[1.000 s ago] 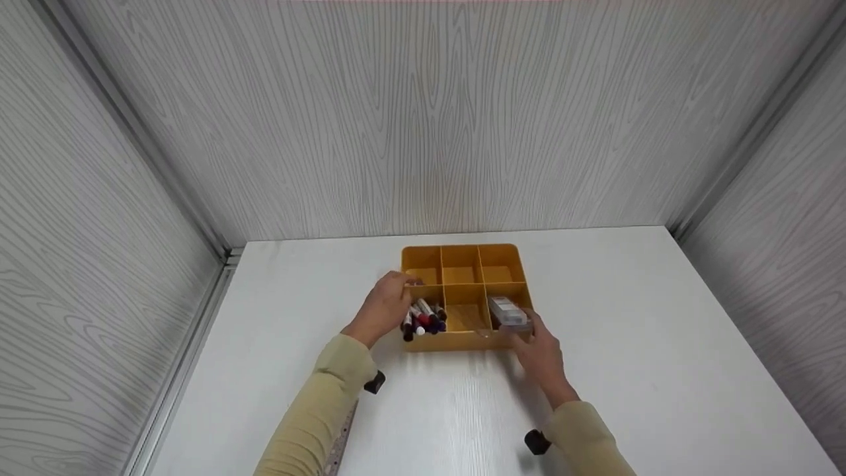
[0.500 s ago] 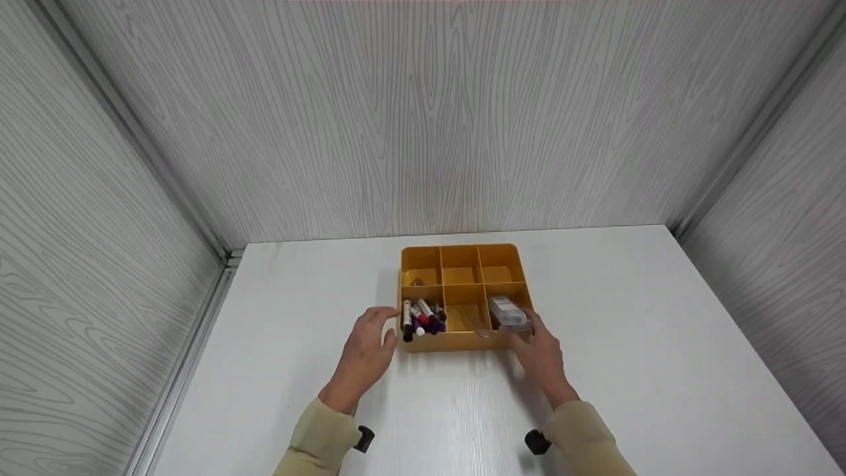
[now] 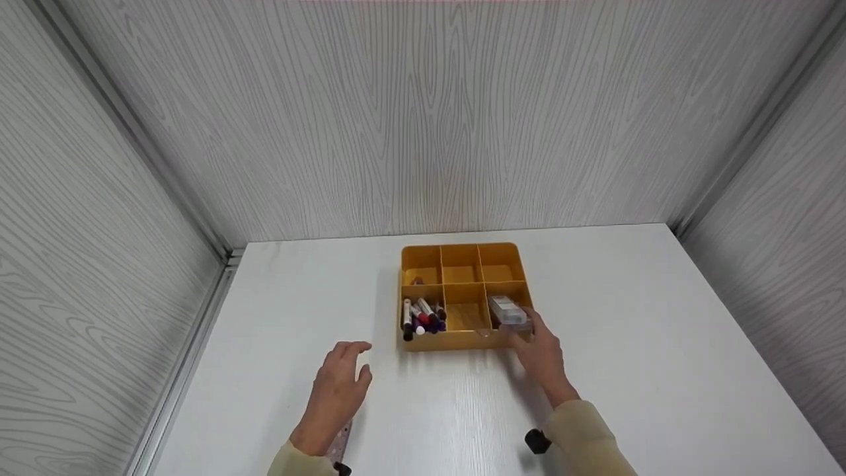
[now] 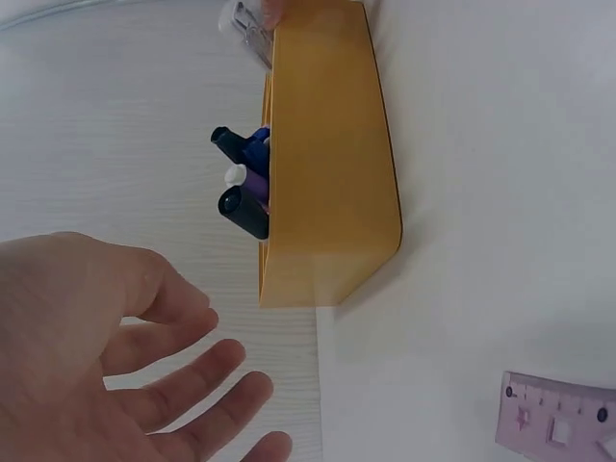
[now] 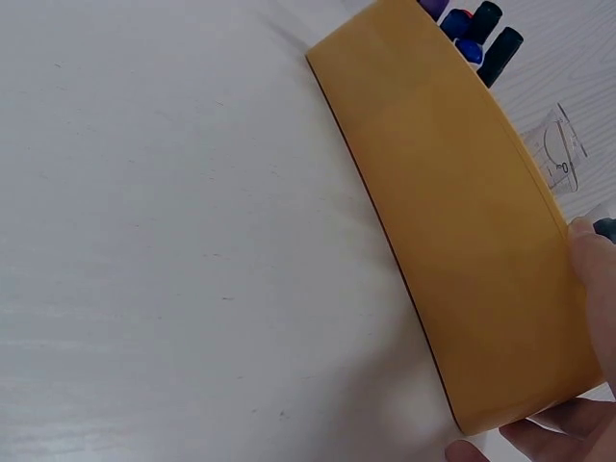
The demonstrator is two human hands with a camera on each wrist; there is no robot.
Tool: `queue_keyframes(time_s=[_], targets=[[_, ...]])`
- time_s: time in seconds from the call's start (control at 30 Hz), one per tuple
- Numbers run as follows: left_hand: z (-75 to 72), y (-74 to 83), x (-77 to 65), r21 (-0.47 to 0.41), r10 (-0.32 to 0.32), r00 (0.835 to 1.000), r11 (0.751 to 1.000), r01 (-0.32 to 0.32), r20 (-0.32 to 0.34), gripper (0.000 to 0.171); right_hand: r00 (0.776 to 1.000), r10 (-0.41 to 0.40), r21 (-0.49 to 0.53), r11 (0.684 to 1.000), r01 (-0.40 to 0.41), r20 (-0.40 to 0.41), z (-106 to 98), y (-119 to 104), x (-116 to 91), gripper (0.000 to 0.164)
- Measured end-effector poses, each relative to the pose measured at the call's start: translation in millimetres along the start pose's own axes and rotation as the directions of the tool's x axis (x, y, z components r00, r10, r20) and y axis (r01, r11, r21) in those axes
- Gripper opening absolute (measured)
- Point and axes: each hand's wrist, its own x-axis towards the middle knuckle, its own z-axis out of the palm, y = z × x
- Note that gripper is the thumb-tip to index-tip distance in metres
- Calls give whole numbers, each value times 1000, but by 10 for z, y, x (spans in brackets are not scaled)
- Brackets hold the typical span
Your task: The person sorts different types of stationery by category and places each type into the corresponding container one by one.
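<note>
A yellow divided organizer tray [image 3: 433, 341] stands on the white table. My right hand [image 3: 543, 354] holds its front right corner; in the right wrist view the thumb [image 5: 595, 279] lies at the rim and other fingers reach round the side. Several markers [image 3: 423, 317] lean in the front left compartment, caps over the rim. A clear box with a pale label [image 3: 507, 311] sits in the front right compartment. My left hand [image 3: 337, 387] is in the air left of the tray, fingers spread and touching nothing. Below it lies a pinkish see-through ruler [image 4: 556, 420].
A small purple thing [image 3: 417, 281] lies in the back left compartment. Out of the front middle one pokes a clear plastic piece with printed marks [image 5: 558, 152]. Grey wood-grain panels [image 3: 429, 119] enclose the white table [image 3: 634, 317] at the back and sides.
My left hand has drawn away from the tray's left side, toward the near left, leaving a small purple thing visible in the back left compartment. The right hand has stayed on the tray corner.
</note>
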Motion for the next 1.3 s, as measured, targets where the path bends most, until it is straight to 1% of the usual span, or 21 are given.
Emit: queue_keyframes(time_s=[0.07, 0.13, 0.2, 0.27, 0.33, 0.37, 0.47, 0.57, 0.67, 0.7, 0.77, 0.87, 0.93, 1.03, 1.1, 1.17, 1.3], targets=[[-4, -17, -50, 34, -14, 1000, 999, 13, 9, 33, 1000, 13, -7, 1000, -13, -8, 3, 1, 2, 75], [-3, -34, -112, 66, -45, 998, 997, 43, 31, 33, 1000, 12, -13, 1000, -12, -5, 6, 3, 7, 75], [1, -55, -173, 92, -102, 992, 991, 95, 71, 34, 1000, 6, -11, 1000, -6, -4, 6, 6, 10, 75], [5, -85, -228, 116, -158, 980, 983, 144, 119, 34, 1000, 4, -7, 1000, -4, -5, -1, 12, 13, 75], [12, -126, -278, 147, -202, 965, 973, 179, 167, 35, 1000, -3, 0, 1000, 3, -6, -11, 19, 15, 74], [13, -148, -299, 165, -230, 954, 966, 200, 194, 36, 1000, -3, 4, 1000, 3, -10, -15, 21, 15, 73], [24, -214, -358, 237, -289, 924, 944, 231, 250, 43, 1000, -5, 9, 1000, 5, -10, -30, 24, 16, 71], [31, -270, -416, 320, -360, 888, 909, 265, 286, 57, 1000, -13, 8, 1000, 13, -7, -34, 19, 19, 71], [48, -312, -479, 373, -408, 863, 882, 289, 299, 68, 1000, -12, 6, 1000, 12, -11, -25, 13, 22, 72], [56, -321, -500, 384, -422, 854, 875, 295, 305, 70, 1000, -12, 4, 1000, 12, -10, -24, 13, 23, 72], [75, -329, -534, 395, -441, 842, 866, 307, 313, 70, 1000, -13, 1, 1000, 13, -9, -19, 12, 24, 74], [93, -321, -560, 395, -447, 833, 865, 309, 326, 67, 1000, -9, 3, 1000, 9, -5, -25, 1, 19, 75], [104, -309, -573, 375, -430, 842, 876, 303, 325, 60, 1000, -4, 8, 1000, 4, 0, -31, -5, 16, 74], [118, -297, -593, 341, -388, 862, 899, 275, 326, 50, 1000, 8, 15, 1000, -8, 9, -33, -12, 15, 73], [126, -300, -605, 331, -364, 873, 908, 255, 324, 45, 1000, 15, 15, 1000, -15, 14, -29, -12, 16, 73], [132, -306, -604, 332, -356, 874, 911, 246, 330, 44, 1000, 18, 12, 1000, -18, 12, -24, -14, 16, 73], [142, -319, -577, 329, -369, 861, 909, 255, 351, 45, 1000, 9, 13, 1000, -9, 5, -20, -20, 3, 72]])
